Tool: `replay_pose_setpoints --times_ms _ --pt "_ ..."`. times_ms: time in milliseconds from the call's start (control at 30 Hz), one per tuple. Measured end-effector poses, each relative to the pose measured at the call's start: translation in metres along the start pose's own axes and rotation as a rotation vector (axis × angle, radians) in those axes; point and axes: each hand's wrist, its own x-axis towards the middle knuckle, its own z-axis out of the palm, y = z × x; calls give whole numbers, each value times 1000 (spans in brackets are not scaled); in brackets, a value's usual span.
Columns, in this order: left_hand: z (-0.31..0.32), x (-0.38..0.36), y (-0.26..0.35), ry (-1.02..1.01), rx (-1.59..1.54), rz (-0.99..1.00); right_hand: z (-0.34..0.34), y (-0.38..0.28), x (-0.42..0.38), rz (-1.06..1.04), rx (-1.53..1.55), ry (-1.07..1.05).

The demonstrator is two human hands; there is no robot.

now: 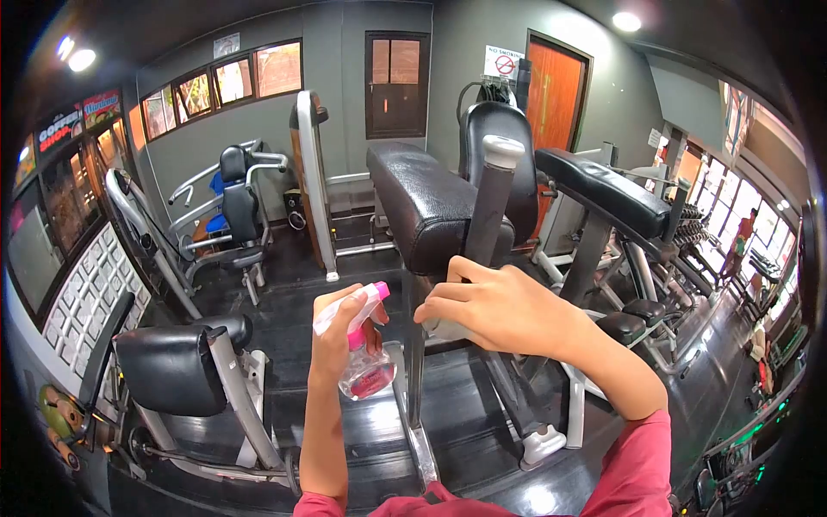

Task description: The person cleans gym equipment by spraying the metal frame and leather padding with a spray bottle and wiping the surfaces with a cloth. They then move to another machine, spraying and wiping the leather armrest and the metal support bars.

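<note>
My left hand [332, 336] is wrapped round a clear spray bottle [369, 377] with a pink and white trigger head, its nozzle pointing right. Pink-red printing shows on the bottle's side. My right hand [491, 306] is bent at the wrist with its fingers curled, just below the black padded cushion [431, 202] of a gym machine and beside its dark upright post [414, 362]. Something pale shows under the right palm; I cannot tell what it is. Close above this hand rises a slanted dark bar with a silver end cap [503, 151].
A low machine with a black roller pad [172, 369] stands at the left. Another padded bench [607, 191] is at the right, with a dumbbell rack [693, 231] behind it. Metal feet such as the silver one [543, 445] rest on the dark floor. A person [746, 231] is far right.
</note>
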Motion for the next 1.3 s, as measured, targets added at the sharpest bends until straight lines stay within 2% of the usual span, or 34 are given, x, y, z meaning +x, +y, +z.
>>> replay_pose_setpoints --times_ms 133,200,233,533,667,700,733,800,867,967,1033,1200,1300 --pt "1 2 0 -19 53 31 -11 5 -13 95 31 -80" --pt "3 1 -2 -33 6 26 -13 13 -28 186 56 -23" --pt "4 1 -2 -44 -39 21 -14 15 -34 188 165 -8" --pt "16 -5 2 -108 -42 18 -1 26 -63 407 326 152" --pt "18 -11 8 -127 -25 -9 11 45 -70 416 307 217" --pt "19 -12 10 -124 -19 -10 18 48 -67 432 384 321" --pt "22 -12 11 -123 -19 -21 23 47 -63 430 390 323" --pt "27 -11 11 -121 -11 -32 34 45 -51 440 333 485" --pt "32 -9 10 -130 -2 -26 44 41 -48 450 282 497" --pt "44 -5 10 -99 -31 -11 40 45 -62 422 368 384" --pt "51 -4 10 -94 -10 -9 37 52 -70 240 565 359" --pt "59 -7 6 -67 23 -14 28 54 -81 144 685 281" --pt "57 -12 8 -90 34 -8 49 55 -68 335 581 564"
